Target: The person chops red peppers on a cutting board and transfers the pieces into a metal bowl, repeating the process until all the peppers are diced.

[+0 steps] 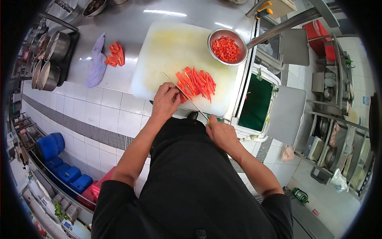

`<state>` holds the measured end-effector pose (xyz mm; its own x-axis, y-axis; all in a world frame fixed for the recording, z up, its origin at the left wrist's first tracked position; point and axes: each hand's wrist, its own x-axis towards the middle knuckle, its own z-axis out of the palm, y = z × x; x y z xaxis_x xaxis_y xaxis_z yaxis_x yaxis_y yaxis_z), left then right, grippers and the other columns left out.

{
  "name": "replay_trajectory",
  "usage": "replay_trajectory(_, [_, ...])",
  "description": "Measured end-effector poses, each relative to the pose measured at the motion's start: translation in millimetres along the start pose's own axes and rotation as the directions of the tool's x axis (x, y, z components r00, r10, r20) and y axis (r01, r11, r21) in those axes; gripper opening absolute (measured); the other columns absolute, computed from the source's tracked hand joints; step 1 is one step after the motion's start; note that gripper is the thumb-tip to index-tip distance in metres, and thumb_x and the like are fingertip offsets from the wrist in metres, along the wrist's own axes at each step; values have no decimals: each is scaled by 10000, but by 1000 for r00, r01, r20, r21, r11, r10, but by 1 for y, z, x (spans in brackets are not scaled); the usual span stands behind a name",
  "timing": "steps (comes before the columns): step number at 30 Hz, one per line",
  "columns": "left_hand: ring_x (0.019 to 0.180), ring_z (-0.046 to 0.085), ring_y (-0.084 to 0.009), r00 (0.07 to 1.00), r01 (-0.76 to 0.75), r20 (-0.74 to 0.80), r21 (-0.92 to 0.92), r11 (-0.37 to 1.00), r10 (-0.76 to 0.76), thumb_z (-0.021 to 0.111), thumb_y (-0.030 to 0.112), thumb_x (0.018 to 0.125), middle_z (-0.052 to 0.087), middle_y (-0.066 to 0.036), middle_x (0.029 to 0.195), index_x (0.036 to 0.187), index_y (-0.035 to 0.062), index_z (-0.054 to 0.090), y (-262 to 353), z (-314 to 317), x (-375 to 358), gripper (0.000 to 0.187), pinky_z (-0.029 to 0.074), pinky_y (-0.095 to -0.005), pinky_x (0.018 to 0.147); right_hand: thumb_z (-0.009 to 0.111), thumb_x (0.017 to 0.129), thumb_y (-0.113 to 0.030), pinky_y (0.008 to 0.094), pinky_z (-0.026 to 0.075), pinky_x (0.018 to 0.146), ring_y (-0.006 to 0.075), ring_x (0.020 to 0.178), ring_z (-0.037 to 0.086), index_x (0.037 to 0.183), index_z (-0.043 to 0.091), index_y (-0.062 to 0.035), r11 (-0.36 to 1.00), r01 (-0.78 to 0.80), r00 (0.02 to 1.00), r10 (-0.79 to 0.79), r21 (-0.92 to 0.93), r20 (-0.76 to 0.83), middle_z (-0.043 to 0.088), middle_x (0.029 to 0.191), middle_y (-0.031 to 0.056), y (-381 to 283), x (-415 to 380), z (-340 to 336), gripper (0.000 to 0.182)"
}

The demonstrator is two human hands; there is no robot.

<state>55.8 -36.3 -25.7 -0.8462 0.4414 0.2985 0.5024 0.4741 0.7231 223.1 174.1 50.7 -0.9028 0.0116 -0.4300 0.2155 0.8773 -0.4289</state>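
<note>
The right hand (223, 133) grips the knife (195, 106). The left hand (165, 101) curls beside red strips (201, 83) on the near side of the white board (163, 47); I can't tell if it pinches any.

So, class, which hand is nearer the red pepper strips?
Left: the left hand is at the left edge of the red pepper strips; the right hand is farther off, holding the knife.

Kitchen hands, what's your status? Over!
Right hand grips knife. Left hand curled close by. Red pepper strips on cutting board. Steel bowl beyond, seemingly out of the way.
</note>
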Motion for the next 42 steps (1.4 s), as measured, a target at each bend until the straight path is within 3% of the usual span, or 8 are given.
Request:
replay_trajectory(6, [971,662,-312,999,25,-28,-11,1000,-25,764,11,825,623,-113,1079,984,19,725,-1,3,-5,164,553,-406,834,610,1032,-272,566,558,645,455,677,702,1096,505,-39,990,138,984,-138,-5,-114,697,713,230,-16,29,-15,264])
replay_trajectory(12, [958,661,-309,999,26,-33,1,1000,-26,768,18,825,618,-113,1083,967,18,717,-3,2,-4,151,552,-404,823,605,1034,-287,567,555,649,458,691,706,1092,514,-45,1000,-9,995,12,-23,101,701,725,232,-18,-19,-37,265])
replay_trajectory(17, [998,629,-324,999,32,-27,-2,999,-32,773,37,819,615,-104,1075,962,27,721,1,-1,-6,152,545,-432,839,616,1030,-269,563,560,659,439,698,713,1088,522,-38,999,49,997,-49,0,-56,702,725,222,-9,12,-1,256])
replay_trajectory(24, [953,626,-319,999,-1,-35,73,997,4,777,44,829,590,-125,1015,1002,28,727,-1,-3,-10,182,535,-418,826,615,1029,-269,574,557,669,440,719,716,1087,521,-33,987,160,982,-159,0,-100,706,739,229,-24,36,-21,261])
replay_trajectory(29, [955,623,-332,998,-1,-64,105,994,8,774,42,818,598,-125,1010,966,34,706,-1,2,-8,163,528,-429,824,627,1024,-290,601,532,692,492,731,696,1153,507,-62,1000,-7,995,6,16,97,697,740,251,-30,-8,-46,288])
replay_trajectory(33, [954,605,-331,995,-7,-103,109,994,18,778,39,790,598,-103,1013,945,50,688,-2,6,-9,179,512,-452,832,605,1029,-295,594,550,695,482,736,705,1113,513,-48,998,-61,986,65,-25,151,709,767,250,-24,-17,-38,277])
replay_trajectory(37, [960,603,-330,992,-8,-121,120,993,23,775,45,792,604,-101,1021,962,55,688,-3,5,-11,191,513,-453,838,605,1030,-292,590,550,691,465,734,709,1105,501,-42,1000,-7,1000,7,-3,24,704,748,239,-14,9,-2,281])
replay_trajectory(42, [985,600,-330,997,-72,7,114,991,72,766,51,804,631,-103,1050,1034,62,705,1,-12,-18,238,523,-447,868,607,1033,-291,591,549,693,456,736,710,1102,498,-33,995,102,993,-102,9,-64,702,735,228,-20,33,-8,288])
